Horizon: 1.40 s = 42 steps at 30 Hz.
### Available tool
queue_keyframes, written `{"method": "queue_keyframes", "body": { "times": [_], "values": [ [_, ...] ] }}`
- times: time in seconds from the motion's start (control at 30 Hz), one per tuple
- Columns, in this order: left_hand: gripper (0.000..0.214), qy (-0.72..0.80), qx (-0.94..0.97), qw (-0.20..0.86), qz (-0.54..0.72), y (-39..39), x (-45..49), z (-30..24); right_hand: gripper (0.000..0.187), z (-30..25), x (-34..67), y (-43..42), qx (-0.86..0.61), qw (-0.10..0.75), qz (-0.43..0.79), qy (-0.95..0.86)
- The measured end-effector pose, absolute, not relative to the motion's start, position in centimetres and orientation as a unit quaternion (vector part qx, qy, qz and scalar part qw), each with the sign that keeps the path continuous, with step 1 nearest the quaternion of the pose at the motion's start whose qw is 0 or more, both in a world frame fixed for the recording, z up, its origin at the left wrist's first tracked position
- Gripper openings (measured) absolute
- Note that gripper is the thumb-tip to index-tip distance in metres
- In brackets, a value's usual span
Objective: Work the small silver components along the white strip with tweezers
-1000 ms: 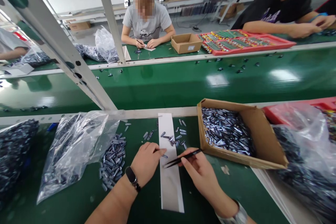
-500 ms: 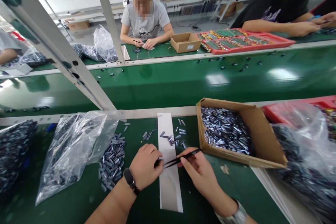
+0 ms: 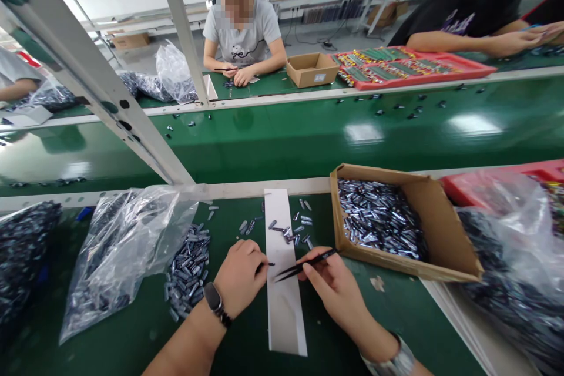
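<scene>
The left hand [image 3: 240,279] is pinching a small metal part [image 3: 269,264], only its tip showing, above a white paper strip [image 3: 284,320]. The right hand [image 3: 337,291] is gripping black tweezers [image 3: 306,264], tips angled low just beside that part, a close, steady hold that suits such small pieces. Loose parts [image 3: 288,235] are lying around the strip on the green bench [image 3: 388,317], near a cardboard box [image 3: 440,229].
</scene>
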State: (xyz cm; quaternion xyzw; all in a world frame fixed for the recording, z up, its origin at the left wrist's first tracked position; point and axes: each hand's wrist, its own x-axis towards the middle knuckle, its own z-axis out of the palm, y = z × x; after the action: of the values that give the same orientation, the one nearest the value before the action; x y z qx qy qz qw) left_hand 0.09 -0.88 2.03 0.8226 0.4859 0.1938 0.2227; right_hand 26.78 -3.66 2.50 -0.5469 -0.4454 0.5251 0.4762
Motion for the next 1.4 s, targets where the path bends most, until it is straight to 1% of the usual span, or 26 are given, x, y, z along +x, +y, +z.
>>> {"method": "queue_keyframes", "body": {
  "times": [0.1,0.27,0.37,0.53,0.73,0.93,1.07,1.4],
  "values": [
    [0.020,0.484,0.822,0.228,0.196,-0.7,0.1,2.0,0.056,2.2,27.1,-3.7,-0.552,0.472,0.524,-0.445],
    [0.025,0.468,0.825,0.259,0.184,-0.5,-0.4,2.2,0.068,2.0,27.0,-3.7,-0.564,0.465,0.524,-0.437],
    [0.027,0.454,0.831,0.267,0.178,-0.5,-0.7,2.5,0.073,1.7,26.5,-3.7,-0.569,0.479,0.516,-0.425],
    [0.025,0.454,0.832,0.264,0.178,-0.6,-0.4,2.5,0.071,1.2,26.1,-3.8,-0.565,0.498,0.510,-0.416],
    [0.026,0.462,0.840,0.221,0.180,-0.9,0.2,1.8,0.069,1.0,26.3,-3.8,-0.556,0.504,0.510,-0.421],
    [0.029,0.454,0.833,0.244,0.199,-0.7,-0.4,2.2,0.068,0.9,26.1,-3.7,-0.553,0.509,0.505,-0.423],
    [0.024,0.454,0.828,0.254,0.207,-0.6,-0.5,2.4,0.066,1.0,26.2,-3.6,-0.553,0.513,0.504,-0.421],
    [0.021,0.451,0.825,0.257,0.223,-0.4,-0.2,1.6,0.079,1.8,26.8,-3.3,-0.572,0.475,0.531,-0.405]
  ]
}}
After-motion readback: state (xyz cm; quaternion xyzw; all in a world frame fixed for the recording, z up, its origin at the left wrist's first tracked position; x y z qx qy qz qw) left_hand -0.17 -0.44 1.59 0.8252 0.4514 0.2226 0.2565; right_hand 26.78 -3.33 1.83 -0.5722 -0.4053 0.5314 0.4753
